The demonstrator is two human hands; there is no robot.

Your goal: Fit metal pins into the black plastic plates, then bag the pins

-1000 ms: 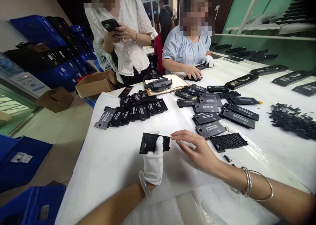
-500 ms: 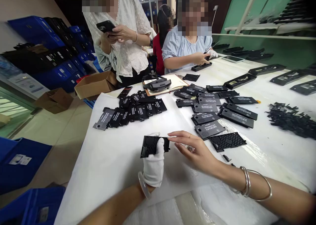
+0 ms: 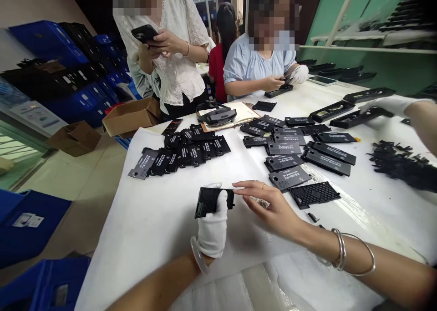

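Note:
In my left hand, which wears a white glove, is a black plastic cover, its ribbed inner side facing up and my thumb across it. My bare right hand reaches in from the right with fingers stretched out; the index fingertip touches the cover's right edge. A similar cover lies lattice side up beyond the right hand, with a small dark piece beside it. Several printed black covers are spread farther back, and another group of covers lies overlapped at the left.
A heap of small black parts lies at the right. Another person's gloved hand is on a long black housing. A headset-like device rests on an open notebook. Blue crates stand left of the table.
Another person's gloved arm has come in from the right and a black housing there has moved left. The seated person's gloved hand has shifted. My hands and the cover stay almost still.

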